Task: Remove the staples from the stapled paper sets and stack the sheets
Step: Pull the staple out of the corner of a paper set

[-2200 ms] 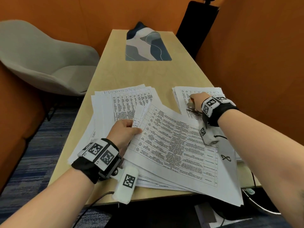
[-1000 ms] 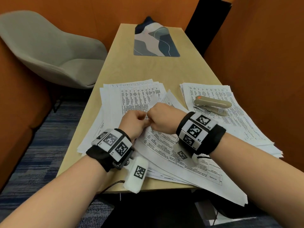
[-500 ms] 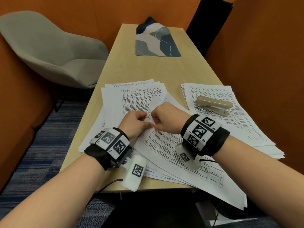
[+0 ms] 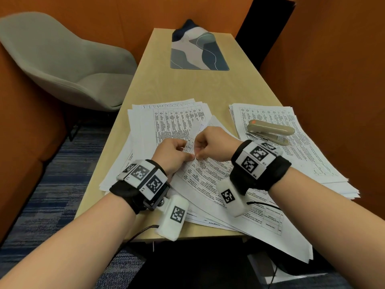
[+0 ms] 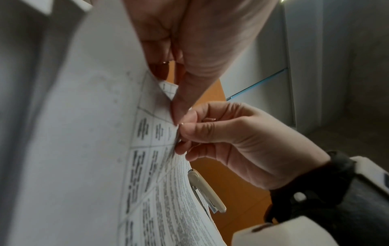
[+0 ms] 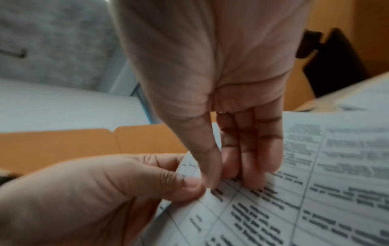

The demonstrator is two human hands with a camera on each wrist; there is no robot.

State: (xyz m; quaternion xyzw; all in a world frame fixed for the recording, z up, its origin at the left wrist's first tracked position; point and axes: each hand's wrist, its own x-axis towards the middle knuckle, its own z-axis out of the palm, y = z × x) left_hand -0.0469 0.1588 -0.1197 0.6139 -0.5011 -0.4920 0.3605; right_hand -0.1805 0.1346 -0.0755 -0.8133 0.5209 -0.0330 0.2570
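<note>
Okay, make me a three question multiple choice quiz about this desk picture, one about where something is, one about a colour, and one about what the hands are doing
1. Where does the stapler lie?
A. on the right paper pile
B. on the chair
C. on the patterned mat

2. What colour is the stapler's body?
A. black
B. beige
C. blue

3. What are the left hand and right hand doing?
A. both lie flat and open
B. the right one lifts the stapler
C. both pinch the corner of the top paper set

Answers:
1 A, it rests on the sheets at the right of the table.
2 B, its casing is beige with a small orange spot.
3 C, the wrist views show each grip closed on the same corner.
</note>
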